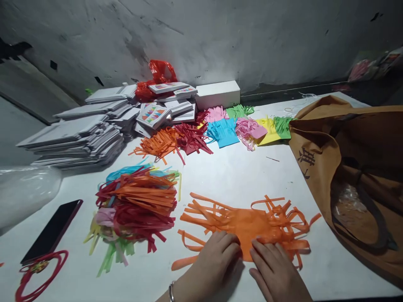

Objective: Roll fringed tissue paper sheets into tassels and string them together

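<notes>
A sheet of orange fringed tissue paper [248, 222] lies spread on the white table, its cut strips fanning out to the left and right of a plain middle band. My left hand [217, 256] is at the band's near edge with its fingers curled and pressed together on the paper; the fingertips are partly hidden. Beside it, my right hand [277, 268] rests on the paper's near right part, fingers stretched out and fairly flat. To the left sits a pile of tissue tassels [141, 201] in orange, dark red, blue, pink, yellow and green.
Several folded fringed papers [223, 132] line the back. Behind them are printed boxes [153, 115], a white box [218, 94] and a red plastic bag [162, 71]. Stacked white cartons [75, 138], a phone [52, 230] and a red cord [44, 277] are left. A brown bag [317, 138] is right.
</notes>
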`<control>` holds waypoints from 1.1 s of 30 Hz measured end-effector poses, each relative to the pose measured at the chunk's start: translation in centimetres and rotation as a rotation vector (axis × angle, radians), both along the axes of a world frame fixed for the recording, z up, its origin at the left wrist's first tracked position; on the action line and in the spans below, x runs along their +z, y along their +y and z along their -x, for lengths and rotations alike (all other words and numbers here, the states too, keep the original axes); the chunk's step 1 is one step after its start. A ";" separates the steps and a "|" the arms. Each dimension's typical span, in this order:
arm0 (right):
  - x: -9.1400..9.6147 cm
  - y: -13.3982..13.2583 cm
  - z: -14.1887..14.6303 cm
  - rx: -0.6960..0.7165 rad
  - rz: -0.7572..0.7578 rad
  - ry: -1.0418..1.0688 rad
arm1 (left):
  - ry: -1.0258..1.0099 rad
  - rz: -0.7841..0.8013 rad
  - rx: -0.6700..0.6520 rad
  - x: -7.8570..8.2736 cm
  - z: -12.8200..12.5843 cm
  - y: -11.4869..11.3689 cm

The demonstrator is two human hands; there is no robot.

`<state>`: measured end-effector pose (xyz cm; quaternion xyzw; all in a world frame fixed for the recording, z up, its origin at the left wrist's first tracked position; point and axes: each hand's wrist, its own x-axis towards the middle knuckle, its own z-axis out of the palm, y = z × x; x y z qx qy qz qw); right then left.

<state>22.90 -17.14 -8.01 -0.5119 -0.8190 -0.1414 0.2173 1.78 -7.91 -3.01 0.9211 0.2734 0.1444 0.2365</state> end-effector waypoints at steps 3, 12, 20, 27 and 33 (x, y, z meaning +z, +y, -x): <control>-0.5 -0.1 0.4 -0.011 -0.006 0.030 | 0.026 -0.060 -0.032 -0.4 0.3 -0.1; 0.7 -0.1 1.9 -0.242 0.111 0.207 | -0.075 -0.219 -0.055 1.8 1.8 -1.0; 1.5 -1.5 -3.6 -0.509 -0.027 0.320 | -0.158 -0.069 -0.084 -0.5 2.6 -1.6; 1.7 0.3 2.2 0.188 -0.069 0.161 | -0.113 0.133 -0.052 0.9 3.6 -1.6; 1.7 0.8 1.9 0.164 0.022 0.373 | -0.175 0.008 0.070 -1.8 3.4 -2.9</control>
